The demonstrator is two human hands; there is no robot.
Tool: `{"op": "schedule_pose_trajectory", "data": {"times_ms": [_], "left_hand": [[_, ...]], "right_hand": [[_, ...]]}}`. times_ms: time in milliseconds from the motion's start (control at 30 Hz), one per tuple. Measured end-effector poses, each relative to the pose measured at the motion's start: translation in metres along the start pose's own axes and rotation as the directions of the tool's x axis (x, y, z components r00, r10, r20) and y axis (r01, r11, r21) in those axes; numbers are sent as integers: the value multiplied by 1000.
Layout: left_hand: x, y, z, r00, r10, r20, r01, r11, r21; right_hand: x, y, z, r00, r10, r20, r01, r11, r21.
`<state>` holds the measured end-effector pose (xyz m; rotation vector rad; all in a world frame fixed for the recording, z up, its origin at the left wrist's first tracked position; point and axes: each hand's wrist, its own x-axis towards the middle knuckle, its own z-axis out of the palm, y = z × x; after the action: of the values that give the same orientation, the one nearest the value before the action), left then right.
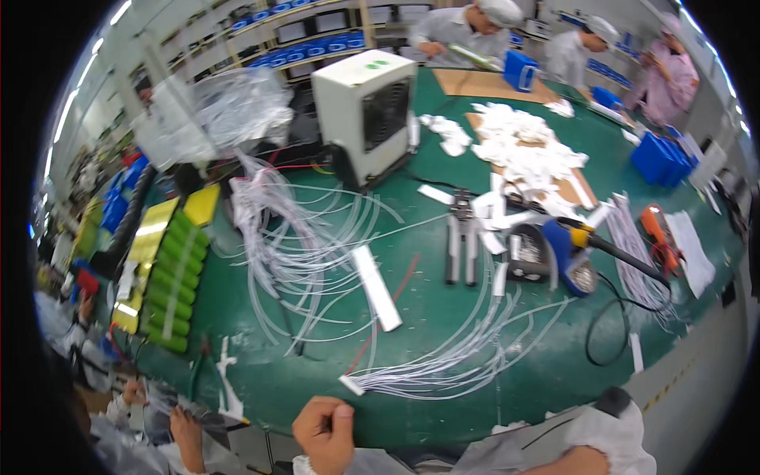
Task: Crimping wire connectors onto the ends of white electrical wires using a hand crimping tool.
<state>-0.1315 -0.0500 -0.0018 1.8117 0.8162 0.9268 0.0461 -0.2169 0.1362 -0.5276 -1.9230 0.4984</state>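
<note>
My left hand (324, 435) is at the table's near edge, closed with the fingers curled in and the thumb against them. Whether anything is inside it is hidden. Just beyond it lies a bundle of thin white wires (451, 372), its gathered end in a white wrap (351, 385) and its loose ends fanned to the right. My right forearm shows at the lower right in a white sleeve (617, 435); the hand itself is out of the picture. Farther off lie a larger tangle of white wires (277, 237), a white strip (376, 286) and a thin red wire (408, 277).
Wire strippers (461, 237), a soldering iron in its stand (570, 253) and an orange-handled tool (661, 237) lie right of centre. A white fan unit (364, 119) stands behind. Green cells (176, 277) sit at left. Another person's hand (187, 439) is at lower left; more people work beyond.
</note>
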Motion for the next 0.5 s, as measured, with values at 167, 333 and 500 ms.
{"op": "schedule_pose_trajectory", "data": {"times_ms": [167, 333, 500], "left_hand": [[6, 11, 5, 995, -90, 30, 89, 995, 38], [14, 27, -4, 969, 143, 202, -231, 810, 539], [19, 12, 4, 929, 215, 301, -347, 789, 506]], "right_hand": [[-27, -16, -42, 915, 322, -241, -353, 931, -95], [-83, 99, -58, 653, 260, -712, -666, 644, -375], [-118, 124, -60, 434, 427, -793, -821, 550, -153]]}}
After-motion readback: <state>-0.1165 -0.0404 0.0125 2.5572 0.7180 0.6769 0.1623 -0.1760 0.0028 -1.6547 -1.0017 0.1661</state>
